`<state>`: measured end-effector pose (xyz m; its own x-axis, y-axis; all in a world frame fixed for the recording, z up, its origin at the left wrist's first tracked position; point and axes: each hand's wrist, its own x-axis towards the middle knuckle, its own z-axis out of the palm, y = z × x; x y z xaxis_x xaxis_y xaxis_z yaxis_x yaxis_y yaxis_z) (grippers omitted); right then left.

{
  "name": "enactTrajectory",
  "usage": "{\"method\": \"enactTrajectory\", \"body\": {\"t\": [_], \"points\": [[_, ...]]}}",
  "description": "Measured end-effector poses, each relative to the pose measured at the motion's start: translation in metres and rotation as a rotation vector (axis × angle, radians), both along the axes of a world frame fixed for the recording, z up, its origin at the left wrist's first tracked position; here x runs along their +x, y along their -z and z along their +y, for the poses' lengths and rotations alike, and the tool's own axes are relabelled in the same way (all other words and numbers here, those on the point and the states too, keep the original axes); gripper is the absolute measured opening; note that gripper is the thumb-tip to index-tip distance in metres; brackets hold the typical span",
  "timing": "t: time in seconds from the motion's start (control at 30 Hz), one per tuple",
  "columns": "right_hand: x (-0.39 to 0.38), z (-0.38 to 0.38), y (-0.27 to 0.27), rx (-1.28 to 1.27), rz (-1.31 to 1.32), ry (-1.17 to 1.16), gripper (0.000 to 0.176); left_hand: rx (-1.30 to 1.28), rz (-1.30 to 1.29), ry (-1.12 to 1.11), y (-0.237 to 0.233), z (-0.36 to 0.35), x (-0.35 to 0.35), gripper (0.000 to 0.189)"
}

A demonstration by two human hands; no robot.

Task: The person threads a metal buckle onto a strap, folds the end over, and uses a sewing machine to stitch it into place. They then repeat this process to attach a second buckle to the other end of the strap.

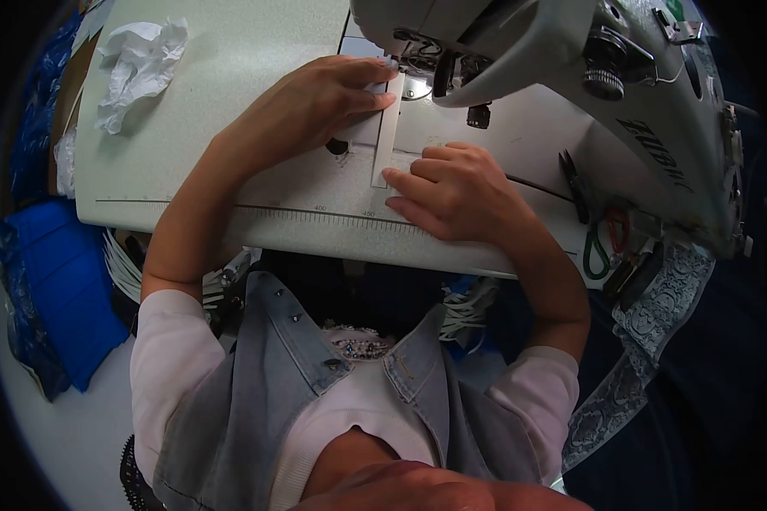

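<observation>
A narrow white strip (387,140) lies on the sewing machine's table, running from under the needle area toward the front edge. My left hand (332,102) rests beside its upper part, thumb and forefinger against it near the presser foot. At the strip's near end is my right hand (456,189), with the forefinger tip touching its right edge and the other fingers curled. The sewing machine (537,51) stands over the strip's far end, and its head partly hides the needle area.
Crumpled white paper (143,70) lies at the table's back left. Snips (576,186) and green-handled scissors (599,249) are at the right, near lace trim (666,294). A printed ruler (298,213) follows the front edge. Blue padded material (68,285) sits beyond the left edge.
</observation>
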<state>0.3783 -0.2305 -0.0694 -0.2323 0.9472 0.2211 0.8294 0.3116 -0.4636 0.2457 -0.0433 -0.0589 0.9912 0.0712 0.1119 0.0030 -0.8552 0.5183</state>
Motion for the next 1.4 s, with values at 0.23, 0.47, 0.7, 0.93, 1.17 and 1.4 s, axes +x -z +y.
{"method": "enactTrajectory", "body": {"t": [0.23, 0.47, 0.7, 0.93, 1.17, 1.4], "points": [[0.002, 0.000, 0.001, 0.029, -0.039, 0.008, 0.021, 0.142, -0.057, 0.058, 0.004, 0.002, -0.003, 0.021], [0.004, 0.001, 0.003, 0.024, 0.026, 0.002, 0.019, 0.237, -0.068, 0.015, 0.006, 0.005, -0.002, 0.023], [0.005, 0.002, 0.004, 0.006, 0.055, 0.012, 0.017, 0.317, -0.091, 0.029, 0.007, 0.006, -0.001, 0.024], [0.008, 0.002, 0.004, 0.019, 0.101, -0.049, 0.015, 0.227, -0.052, 0.118, -0.001, 0.000, -0.003, 0.020], [0.009, 0.002, 0.003, 0.006, 0.091, -0.044, 0.014, 0.259, -0.137, 0.091, 0.002, -0.003, -0.002, 0.016], [0.007, 0.003, 0.003, 0.001, 0.107, -0.031, 0.014, 0.253, -0.112, 0.081, 0.004, -0.002, -0.002, 0.015]]}}
